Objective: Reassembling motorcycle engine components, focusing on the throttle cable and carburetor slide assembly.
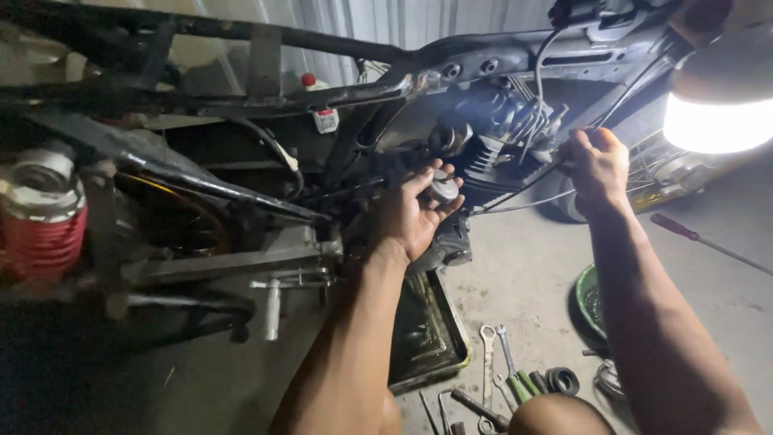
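A stripped motorcycle frame (241, 93) fills the upper view, with its finned engine (491, 149) in the middle. My left hand (415, 213) is raised under the engine and grips a small round metal part (443, 187) between thumb and fingers. My right hand (597, 165) is further right, pinching a thin dark cable (523, 184) that runs down from the frame past the engine. Both forearms reach up from the bottom of the view.
A dark oil tray (455, 342) lies on the concrete floor under the engine. Wrenches and pliers (503, 374) lie beside it, a green basin (586, 298) at right. A red-handled screwdriver (684, 234) lies far right. A bright lamp (717, 121) glares top right. A red shock spring (40, 234) sits left.
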